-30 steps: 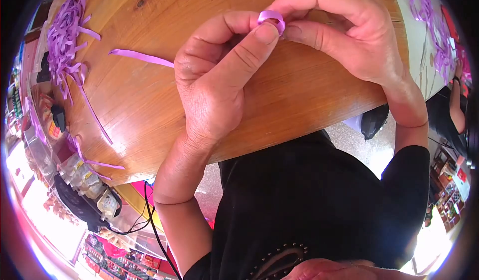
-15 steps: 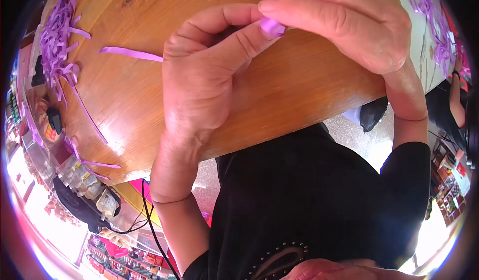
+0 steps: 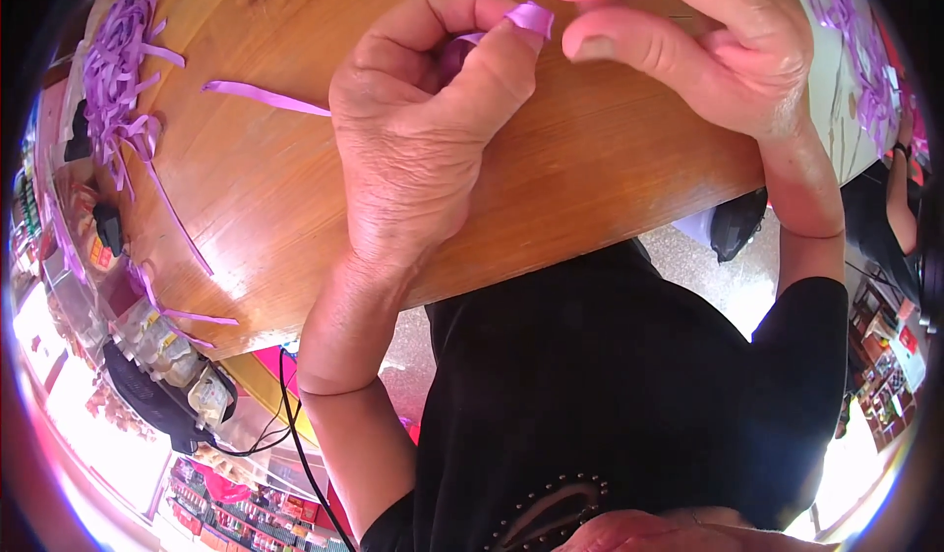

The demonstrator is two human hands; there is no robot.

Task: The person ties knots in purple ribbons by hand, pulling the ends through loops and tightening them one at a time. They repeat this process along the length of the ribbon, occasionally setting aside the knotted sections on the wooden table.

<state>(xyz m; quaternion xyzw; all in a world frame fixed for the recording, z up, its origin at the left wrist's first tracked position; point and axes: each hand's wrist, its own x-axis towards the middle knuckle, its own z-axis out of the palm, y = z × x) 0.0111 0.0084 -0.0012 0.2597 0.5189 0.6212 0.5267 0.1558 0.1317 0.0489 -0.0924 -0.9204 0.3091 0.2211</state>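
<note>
A purple satin ribbon (image 3: 531, 18) is pinched between the thumb and fingers of my left hand (image 3: 418, 124), its folded end showing at the fingertips. The ribbon runs through the curled palm, and a loose tail (image 3: 265, 96) comes out on the left side over the wooden table. My right hand (image 3: 703, 46) is a little to the right of that folded end, apart from it. Its thumb and index finger are spread, with nothing visible between them. The other fingers are partly cut off by the upper edge.
A pile of purple ribbon strips (image 3: 118, 60) lies along the left side of the wooden table (image 3: 590, 159). More ribbon (image 3: 860, 51) lies on a pale surface at the right. Clear packets (image 3: 172, 350) and a black cable (image 3: 295, 434) are at the lower left. Another person's arm (image 3: 900, 193) shows far right.
My right hand has let go of the ribbon and moved slightly right, its thumb and index finger parting. My left hand has turned slightly and keeps the ribbon, now with its folded end exposed.
</note>
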